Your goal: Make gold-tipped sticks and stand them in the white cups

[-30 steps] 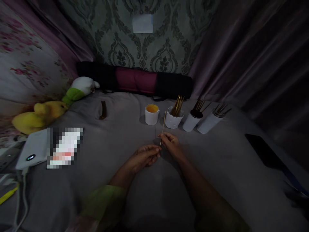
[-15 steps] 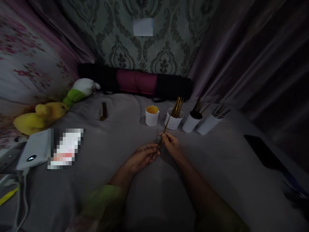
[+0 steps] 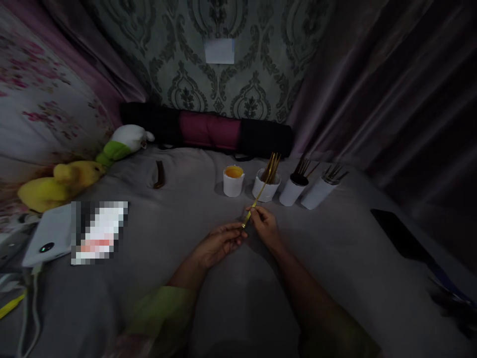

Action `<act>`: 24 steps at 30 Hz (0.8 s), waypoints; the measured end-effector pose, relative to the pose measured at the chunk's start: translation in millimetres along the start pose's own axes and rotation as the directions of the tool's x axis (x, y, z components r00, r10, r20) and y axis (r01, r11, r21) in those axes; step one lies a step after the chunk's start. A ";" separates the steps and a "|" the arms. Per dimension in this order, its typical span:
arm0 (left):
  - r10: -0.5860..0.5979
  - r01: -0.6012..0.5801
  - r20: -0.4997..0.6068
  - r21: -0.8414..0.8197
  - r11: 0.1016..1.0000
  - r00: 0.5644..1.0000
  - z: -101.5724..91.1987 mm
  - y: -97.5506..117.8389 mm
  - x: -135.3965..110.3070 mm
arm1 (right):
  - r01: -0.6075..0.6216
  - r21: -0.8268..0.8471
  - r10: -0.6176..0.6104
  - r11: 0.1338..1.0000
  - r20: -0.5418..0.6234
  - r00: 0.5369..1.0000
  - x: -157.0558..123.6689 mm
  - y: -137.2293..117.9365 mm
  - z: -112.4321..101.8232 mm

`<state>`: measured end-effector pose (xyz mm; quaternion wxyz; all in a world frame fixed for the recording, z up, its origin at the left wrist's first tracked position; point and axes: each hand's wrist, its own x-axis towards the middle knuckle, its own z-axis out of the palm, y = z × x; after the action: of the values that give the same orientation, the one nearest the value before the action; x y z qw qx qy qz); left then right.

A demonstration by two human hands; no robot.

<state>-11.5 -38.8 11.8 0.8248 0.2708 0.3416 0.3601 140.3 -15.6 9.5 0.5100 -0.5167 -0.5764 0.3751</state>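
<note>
A slim gold paintbrush (image 3: 255, 203) slants between my hands, its thin handle pointing up and away. My right hand (image 3: 266, 226) pinches it around the middle. The fingertips of my left hand (image 3: 223, 243) close on its lower end, where the bristle tip is mostly hidden. Just beyond is a white cup (image 3: 266, 193) with several gold sticks like brush handles standing in it. To its left sits a white pot (image 3: 233, 186) with yellow-orange inside. On the right are a white holder (image 3: 289, 194) with dark sticks and a taller, leaning white holder (image 3: 316, 195) with more sticks.
A black and maroon roll (image 3: 210, 130) lies along the wall. Plush toys (image 3: 63, 184), a white power bank (image 3: 48, 233) with a cable and a blurred-out bright screen (image 3: 100, 233) are at left. A brown curved object (image 3: 159, 175) lies mid-left, a dark flat device (image 3: 398, 233) at right.
The paintbrush has turned slightly in my fingers, and its gold now catches more light. My hands stay in nearly the same place. The view has tilted up a little.
</note>
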 end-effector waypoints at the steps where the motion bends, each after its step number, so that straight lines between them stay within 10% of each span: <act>1: 0.002 -0.002 0.001 0.002 1.000 1.000 0.2 0.0 -0.1 | 0.003 -0.002 -0.003 1.000 -0.005 1.000 0.2 0.3 -0.3; 24: 0.007 -0.005 -0.034 0.041 0.999 0.999 -0.5 -1.5 -0.6 | 0.041 0.074 -0.022 0.996 -0.240 0.971 30.5 -26.8 -40.2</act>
<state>-11.5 -40.1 10.6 0.8120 0.2824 0.3622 0.3602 175.5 5.5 49.3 0.6014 -0.5284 -0.5038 0.3246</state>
